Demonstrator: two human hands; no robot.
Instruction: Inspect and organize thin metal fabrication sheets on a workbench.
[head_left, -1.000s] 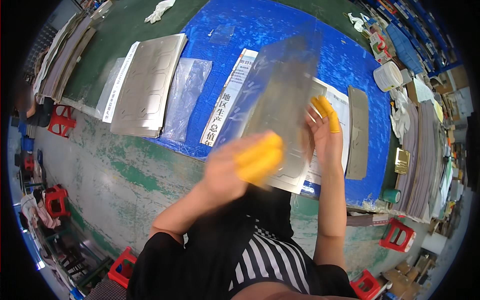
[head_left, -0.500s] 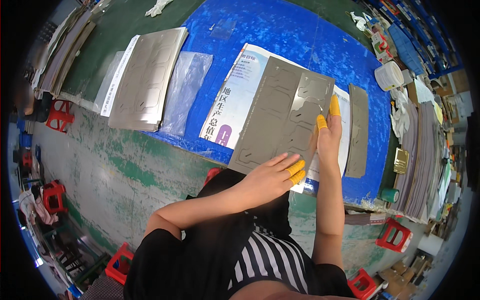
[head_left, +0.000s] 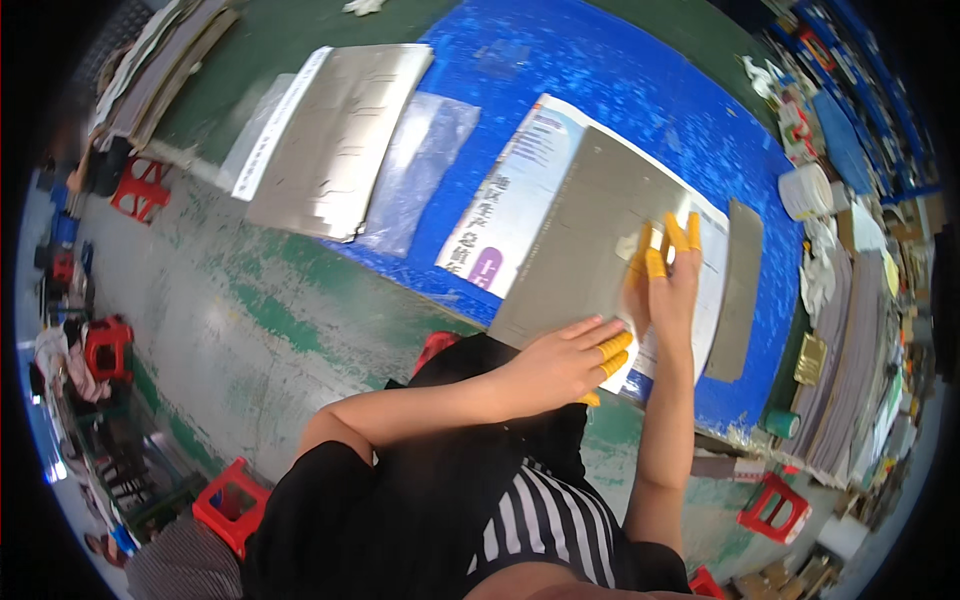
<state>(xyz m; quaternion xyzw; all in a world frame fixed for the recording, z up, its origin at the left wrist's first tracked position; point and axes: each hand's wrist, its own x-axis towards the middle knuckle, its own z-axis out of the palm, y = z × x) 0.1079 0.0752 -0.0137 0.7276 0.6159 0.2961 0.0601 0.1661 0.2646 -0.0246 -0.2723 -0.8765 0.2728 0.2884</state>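
A grey-brown metallic sheet (head_left: 580, 240) lies tilted over a spread newspaper (head_left: 530, 160) on the blue table. My left hand (head_left: 570, 362) grips its near edge, fingers flat on top, with a yellow-covered thumb tip showing below the edge. Yellow covers wrap two of its fingers. At the sheet's right edge is my right hand (head_left: 677, 275), its yellow-covered fingers stretched out and apart. Their reflection shows in the shiny surface. What lies under the sheet is hidden.
To the left rests a stack of similar sheets (head_left: 335, 140) beside a clear plastic bag (head_left: 425, 160). A narrow stack of sheets (head_left: 737, 290) lies right of the newspaper. A white tub (head_left: 805, 190), green tape roll (head_left: 782, 424) and piled boards (head_left: 835, 340) line the right side.
My right hand has gone from holding the sheet's right edge to stretched fingers there. Outlined shapes seen earlier on the sheet no longer show. The whole view has shifted.
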